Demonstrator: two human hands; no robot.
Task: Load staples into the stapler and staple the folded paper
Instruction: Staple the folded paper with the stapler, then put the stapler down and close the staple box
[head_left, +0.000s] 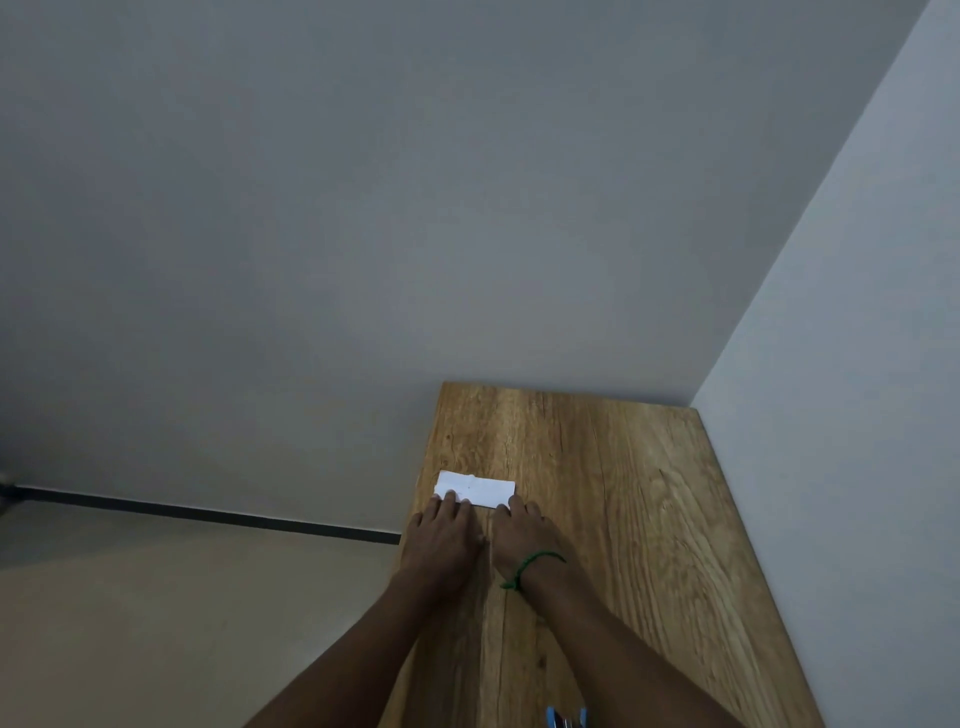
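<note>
Folded paper (475, 487): white, lying flat on the wooden table (613, 457), near the table's left edge. Its long axis runs left to right across the table, with the short sides facing the left and right. In the picture the left end sits slightly higher than the right. One long edge faces the person, the other faces the wall (363, 208).

Left hand (441, 540): just on the near side of the paper, palm down, fingers straight. The fingertips (452, 498) press on the left part of the paper's near long edge. Nothing gripped.

Right hand (522, 535): also on the near side of the paper, just beside the left hand, palm down, fingers extended. Its fingertips rest on the paper's near right corner. Nothing gripped.

A green band (540, 564) circles the right wrist, nearer the person than the paper.

Blue object (566, 719): well on the near side of the paper, between the forearms, with a metallic middle. It is cut off by the lower edge of the view, so I cannot tell its orientation.

The floor (156, 597) lies to the left of the paper, beyond the table edge.
</note>
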